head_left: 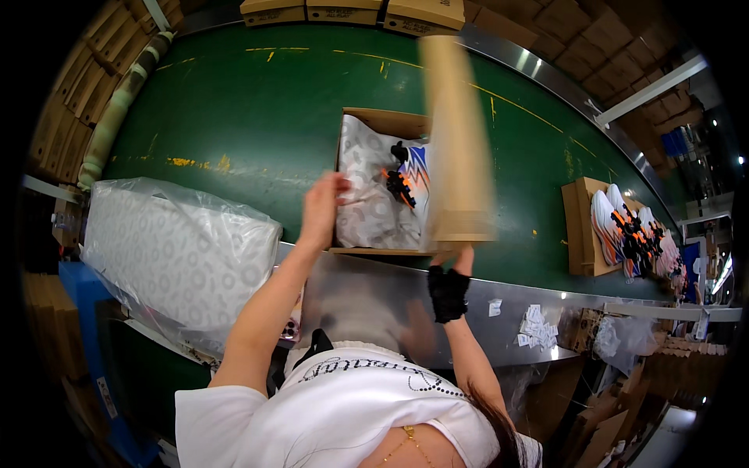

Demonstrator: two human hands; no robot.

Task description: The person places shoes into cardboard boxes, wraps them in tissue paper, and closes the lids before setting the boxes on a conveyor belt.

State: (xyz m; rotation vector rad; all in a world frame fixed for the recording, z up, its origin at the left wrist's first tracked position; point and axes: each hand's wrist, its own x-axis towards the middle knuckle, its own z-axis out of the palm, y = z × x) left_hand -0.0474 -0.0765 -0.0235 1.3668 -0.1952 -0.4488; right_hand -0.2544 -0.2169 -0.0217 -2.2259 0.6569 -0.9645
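An opened cardboard shoebox (376, 252) sits in front of me on the green conveyor belt. Inside it, patterned tissue paper (363, 156) partly covers a white, blue and orange shoe (417, 179) with black parts. The shoebox lid (459, 148) stands raised along the box's right side, blurred by motion, and hides part of the inside. At the lid's near end, my right hand (451, 287), in a black fingerless glove, grips it; the fingertips are behind the lid. My left hand (320, 209) is at the box's left edge beside the tissue, its fingers smeared.
To the left lies a stack of patterned tissue sheets (179, 249) in clear plastic. A box of shoes (581, 226) stands on the belt at the right. Small white slips (537, 329) lie on the metal edge (351, 300). Closed shoeboxes (343, 14) line the far side.
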